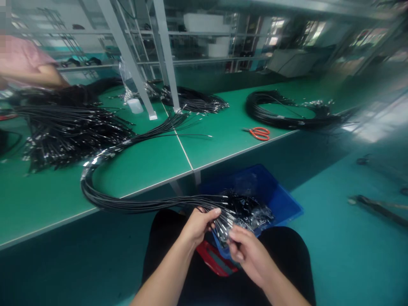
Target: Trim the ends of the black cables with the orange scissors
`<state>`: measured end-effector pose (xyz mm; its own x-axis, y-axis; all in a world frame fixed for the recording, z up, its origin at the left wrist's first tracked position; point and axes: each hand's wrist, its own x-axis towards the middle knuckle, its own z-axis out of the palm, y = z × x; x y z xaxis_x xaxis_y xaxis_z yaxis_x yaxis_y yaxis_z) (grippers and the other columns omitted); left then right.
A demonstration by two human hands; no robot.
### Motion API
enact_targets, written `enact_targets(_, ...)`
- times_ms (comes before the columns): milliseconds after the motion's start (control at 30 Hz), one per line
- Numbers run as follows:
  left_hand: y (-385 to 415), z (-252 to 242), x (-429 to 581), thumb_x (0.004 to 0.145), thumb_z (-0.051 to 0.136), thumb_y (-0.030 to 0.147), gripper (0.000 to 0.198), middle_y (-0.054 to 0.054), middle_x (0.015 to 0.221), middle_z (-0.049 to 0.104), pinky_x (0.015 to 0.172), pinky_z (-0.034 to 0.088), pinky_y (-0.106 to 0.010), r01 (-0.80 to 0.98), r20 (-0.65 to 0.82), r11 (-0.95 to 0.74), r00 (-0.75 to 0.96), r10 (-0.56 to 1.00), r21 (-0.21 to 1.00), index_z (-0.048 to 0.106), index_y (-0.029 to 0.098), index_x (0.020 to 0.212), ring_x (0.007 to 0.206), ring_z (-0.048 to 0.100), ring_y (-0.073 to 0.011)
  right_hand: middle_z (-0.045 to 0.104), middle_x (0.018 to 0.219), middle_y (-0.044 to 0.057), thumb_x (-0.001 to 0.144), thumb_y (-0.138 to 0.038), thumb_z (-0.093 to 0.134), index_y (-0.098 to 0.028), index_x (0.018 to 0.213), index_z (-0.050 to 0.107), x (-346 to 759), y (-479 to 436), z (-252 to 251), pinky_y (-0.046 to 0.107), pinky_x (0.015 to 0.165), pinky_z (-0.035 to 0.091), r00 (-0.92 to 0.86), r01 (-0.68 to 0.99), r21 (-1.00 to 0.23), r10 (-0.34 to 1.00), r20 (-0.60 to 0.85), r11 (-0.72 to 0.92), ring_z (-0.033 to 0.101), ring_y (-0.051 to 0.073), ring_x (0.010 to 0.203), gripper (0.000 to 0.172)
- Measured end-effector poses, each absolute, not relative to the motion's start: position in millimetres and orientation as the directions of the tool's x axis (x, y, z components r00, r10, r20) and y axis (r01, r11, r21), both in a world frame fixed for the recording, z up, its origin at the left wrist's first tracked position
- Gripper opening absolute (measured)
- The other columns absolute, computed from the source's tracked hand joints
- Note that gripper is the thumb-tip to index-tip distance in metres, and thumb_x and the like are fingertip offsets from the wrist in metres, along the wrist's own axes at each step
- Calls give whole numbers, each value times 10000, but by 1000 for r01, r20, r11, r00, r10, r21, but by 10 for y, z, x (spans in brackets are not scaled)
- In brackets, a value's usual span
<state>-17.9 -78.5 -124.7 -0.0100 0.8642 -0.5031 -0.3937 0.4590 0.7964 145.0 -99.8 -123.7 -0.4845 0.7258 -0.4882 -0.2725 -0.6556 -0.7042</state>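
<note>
Left hand (199,225): grip pinching the cable bundle (153,205), thumb on top, just short of its metal ends (228,217).
Right hand (251,248): fingers curled in at those ends; cannot tell what, if anything, the grip pinches.
Cable bundle, position: bent like a U; far end on the green counter (219,146), near end past the front edge, above the blue bin (282,199).
Blue bin, contents: black and clear pieces, partly behind the hands, hard to sort.
Red item (215,260): below the hands, partly covered; kind unclear.
Cable heap (73,131): counter, left; strands merge.
Co-worker (30,59): pink sleeve and forearm, cut off at left.
Counter room: bare green between the bundle's far end and the orange-handled cutters (261,133), near the edge.
Cable coil (267,119): beyond the cutters; right end blurred.
Floor (338,204): open right of the bin.
Silvery bands (94,160): around the bundle's bend; any lettering unreadable.
</note>
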Motion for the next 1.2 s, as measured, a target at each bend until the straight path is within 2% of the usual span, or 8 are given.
enact_targets(133,-738,-1259,-175,583,782,350,307,15,418,536,380,249,-190,-375,-504,459,-28,863,806,594,121,504,360,416,-58,436,494,-45,779,-286,549,-152,645,567,1536,-1035,-1224,227,445,167,-487,-274,-705,727,-484,-654,267,58,424,191)
enact_targets(267,-765,-1238,-138,609,769,358,308,20,408,530,369,255,-191,-322,-499,457,-58,865,829,594,124,512,362,429,-64,486,491,-26,796,-355,581,-127,673,605,1390,-1016,-1256,229,428,121,-464,-224,-756,750,-472,-615,280,52,408,261)
enact_targets(400,-774,-1239,-151,687,732,315,335,45,383,494,358,284,-186,-230,-497,468,-86,864,853,548,125,482,354,430,-60,413,417,-66,789,-373,600,-148,598,541,1289,-1032,-1236,235,417,69,-444,-182,-772,751,-489,-610,187,36,369,301)
enact_targets(600,-669,-1354,-234,881,530,300,230,56,592,542,406,409,-181,-166,-539,523,-63,840,836,578,115,754,418,467,-47,420,519,-43,819,-295,535,-152,596,526,1516,-1164,-1084,230,444,148,-428,-197,-763,754,-498,-616,291,62,450,265)
enact_targets(833,-737,-1322,-197,868,546,316,301,69,527,495,398,384,-176,-178,-544,535,-5,839,826,543,120,640,409,447,-47,430,504,-51,809,-349,576,-133,703,603,1284,-1063,-1243,245,439,103,-409,-224,-786,787,-461,-577,237,49,418,242)
enact_targets(967,-778,-1316,-229,876,540,278,196,26,668,584,484,466,-215,-194,-544,544,53,837,817,590,111,786,517,541,-75,397,470,-69,804,-340,584,-145,644,561,1225,-1053,-1243,238,432,84,-416,-239,-768,778,-471,-593,198,43,405,253)
enact_targets(1067,-755,-1344,-275,880,532,278,180,-14,806,620,545,503,-250,-201,-548,548,63,834,812,593,113,923,611,587,-102,406,465,-57,809,-286,574,-139,609,550,1357,-1100,-1182,235,433,106,-461,-237,-739,742,-486,-631,229,49,415,249)
enact_targets(1200,-724,-1354,-313,880,534,276,175,0,763,612,513,489,-232,-201,-555,568,123,823,798,594,113,891,570,569,-89,428,477,-43,818,-208,522,-133,617,559,1511,-1144,-1117,230,451,158,-490,-289,-697,727,-482,-657,272,54,430,218)
